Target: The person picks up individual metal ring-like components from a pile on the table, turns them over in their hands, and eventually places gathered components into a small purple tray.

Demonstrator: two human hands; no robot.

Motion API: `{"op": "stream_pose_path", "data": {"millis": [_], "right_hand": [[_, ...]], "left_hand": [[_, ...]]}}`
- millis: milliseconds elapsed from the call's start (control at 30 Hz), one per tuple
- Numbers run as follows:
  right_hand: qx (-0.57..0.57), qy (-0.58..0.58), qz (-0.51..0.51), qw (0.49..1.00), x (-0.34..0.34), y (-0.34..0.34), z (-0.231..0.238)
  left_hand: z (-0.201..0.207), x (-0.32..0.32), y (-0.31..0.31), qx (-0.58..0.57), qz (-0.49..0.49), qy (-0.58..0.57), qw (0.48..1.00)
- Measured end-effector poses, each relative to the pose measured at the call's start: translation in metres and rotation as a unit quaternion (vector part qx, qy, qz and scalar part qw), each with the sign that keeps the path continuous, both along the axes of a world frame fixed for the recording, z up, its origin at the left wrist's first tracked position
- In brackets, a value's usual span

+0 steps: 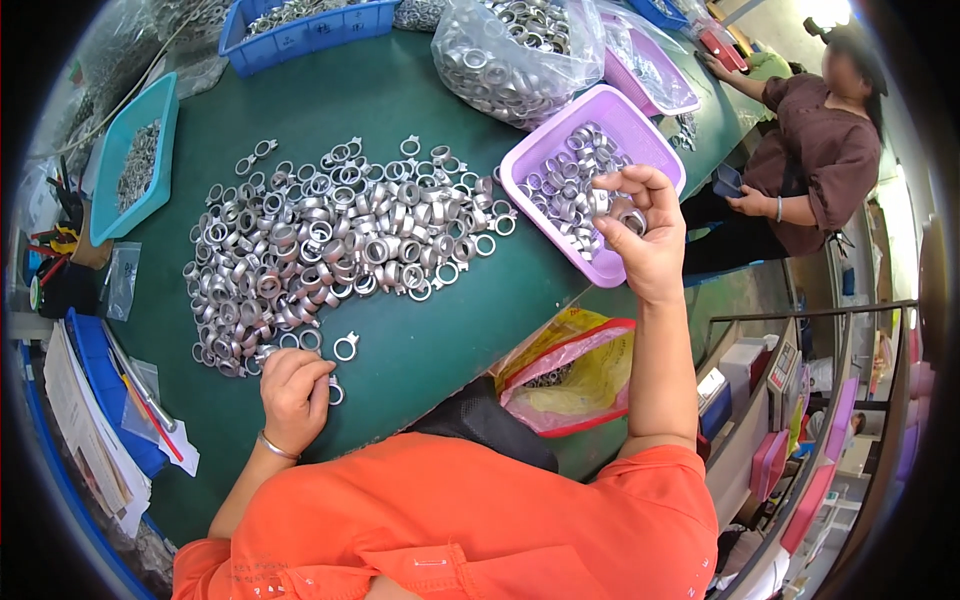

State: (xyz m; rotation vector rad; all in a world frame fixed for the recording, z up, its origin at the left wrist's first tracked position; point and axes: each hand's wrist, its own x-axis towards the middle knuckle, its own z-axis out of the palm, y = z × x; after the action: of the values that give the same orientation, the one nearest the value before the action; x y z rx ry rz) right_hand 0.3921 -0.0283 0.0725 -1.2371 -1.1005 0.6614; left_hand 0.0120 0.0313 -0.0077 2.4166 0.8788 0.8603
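A broad heap of small silver metal rings (pixel 330 225), some with a little lug, lies on the green tabletop. At the heap's near edge my left hand (pixel 294 398) rests with its fingers curled down; a ring shows by the fingertips, but what they grip is hidden. Loose rings lie just beside it. My right hand (pixel 645 235) is raised over the purple basket (pixel 520 150), its fingers bent round metal rings (pixel 627 214). More of the same rings fill part of that basket.
A clear bag of rings (pixel 500 75) stands behind the basket. Blue (pixel 300 40) and teal (pixel 165 165) trays hold small parts. A yellow-red bag (pixel 585 385) hangs open below the table's edge. Papers (pixel 95 440) lie at left. Another person (pixel 810 150) stands at right.
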Motion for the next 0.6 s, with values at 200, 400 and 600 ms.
{"op": "stream_pose_path", "data": {"millis": [200, 400, 600], "right_hand": [[0.012, -0.052, -0.009, 0.999, -0.007, 0.001, 0.000], [0.002, -0.112, -0.025, 0.993, -0.011, 0.000, 0.003], [-0.018, -0.056, -0.030, 0.998, -0.014, 0.000, 0.003]], "left_hand": [[0.000, 0.001, 0.000, 0.004, -0.001, -0.002, 1.000], [0.000, 0.001, 0.000, 0.005, -0.003, -0.002, 1.000], [0.000, 0.001, 0.000, 0.009, -0.006, -0.002, 1.000]]}}
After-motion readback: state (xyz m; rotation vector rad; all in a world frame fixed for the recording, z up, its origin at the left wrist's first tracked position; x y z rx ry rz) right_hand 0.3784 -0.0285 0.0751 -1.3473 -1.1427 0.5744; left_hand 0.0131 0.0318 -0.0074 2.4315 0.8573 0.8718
